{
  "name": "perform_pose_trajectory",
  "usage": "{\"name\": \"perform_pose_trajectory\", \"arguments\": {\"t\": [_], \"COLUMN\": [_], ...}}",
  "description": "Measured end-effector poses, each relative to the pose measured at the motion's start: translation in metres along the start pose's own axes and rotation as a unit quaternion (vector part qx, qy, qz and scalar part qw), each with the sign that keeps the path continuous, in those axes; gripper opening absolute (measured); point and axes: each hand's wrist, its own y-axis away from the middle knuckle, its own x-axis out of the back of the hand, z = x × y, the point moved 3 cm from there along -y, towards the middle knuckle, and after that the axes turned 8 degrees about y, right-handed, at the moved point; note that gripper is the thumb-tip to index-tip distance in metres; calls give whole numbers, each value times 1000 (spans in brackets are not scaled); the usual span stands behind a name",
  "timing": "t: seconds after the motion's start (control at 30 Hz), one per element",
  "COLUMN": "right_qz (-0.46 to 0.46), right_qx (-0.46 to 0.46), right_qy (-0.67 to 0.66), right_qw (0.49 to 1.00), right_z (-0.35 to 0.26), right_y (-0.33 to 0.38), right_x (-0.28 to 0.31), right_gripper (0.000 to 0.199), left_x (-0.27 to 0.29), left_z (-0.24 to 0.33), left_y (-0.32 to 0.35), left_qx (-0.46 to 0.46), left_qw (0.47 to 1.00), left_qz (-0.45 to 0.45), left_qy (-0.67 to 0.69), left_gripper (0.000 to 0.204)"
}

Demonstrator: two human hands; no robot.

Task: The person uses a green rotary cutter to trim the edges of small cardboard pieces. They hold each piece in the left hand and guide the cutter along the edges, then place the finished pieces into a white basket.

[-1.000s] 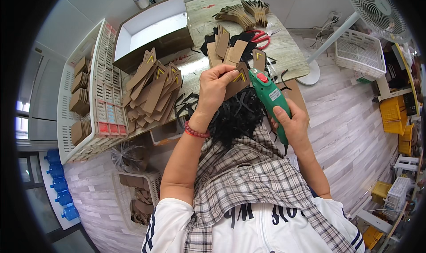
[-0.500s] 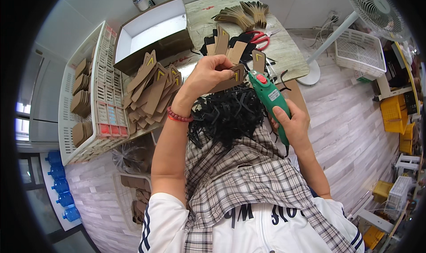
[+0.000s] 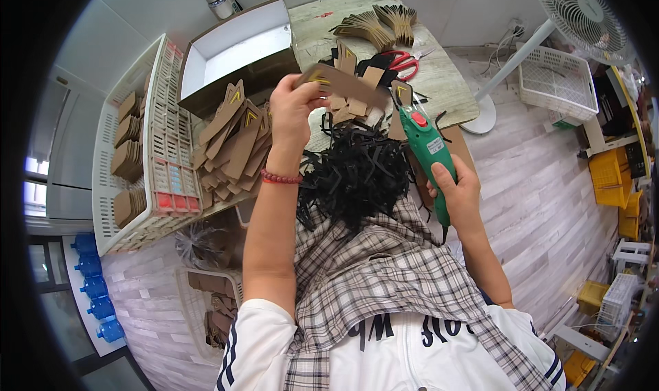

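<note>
Left hand (image 3: 294, 109) is raised above the worktable, fingers pinched on one end of a long brown cardboard tag with a yellow chevron mark (image 3: 340, 82); the tag runs out to the right of the fingertips, roughly level, its free end near the nose of the tool. Right hand (image 3: 458, 193) is clenched round the body of a green handheld electric cutter with a red button (image 3: 429, 151), nose pointing up and away toward the table; a small brown tag piece (image 3: 402, 92) sits at the cutter's tip, though whether it is in the blade or merely behind it cannot be told.

Judgement on method: the tag wants holding taut and flat near the cutting end, the fingertips well back from the blade, and the cutter kept square to the card so the cut runs clean.

Surroundings: a heap of black strip offcuts (image 3: 353, 175) lies on the plaid cloth on the lap, directly below both hands; a loose pile of like brown tags (image 3: 237, 144) lies left of the raised hand; red-handled scissors (image 3: 405, 61) lie on the far tabletop, beside fanned bundles of tags (image 3: 377, 24); a white slatted plastic crate (image 3: 165, 137) holding stacked tags stands at far left.
</note>
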Motion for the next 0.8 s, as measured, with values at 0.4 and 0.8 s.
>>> {"name": "perform_pose_trajectory", "arguments": {"t": [0.4,0.8], "right_qz": [-20,-32], "right_qx": [-17,-1], "right_qy": [35,71], "right_qw": [999,997], "right_z": [10,2], "right_y": [14,15], "right_x": [-7,-14], "right_gripper": [33,34], "left_x": [-12,-27], "left_z": [-67,-61], "left_y": [67,71], "left_qx": [186,114], "left_qw": [947,965], "left_qz": [69,36], "left_qy": [254,235], "left_gripper": [9,12]}}
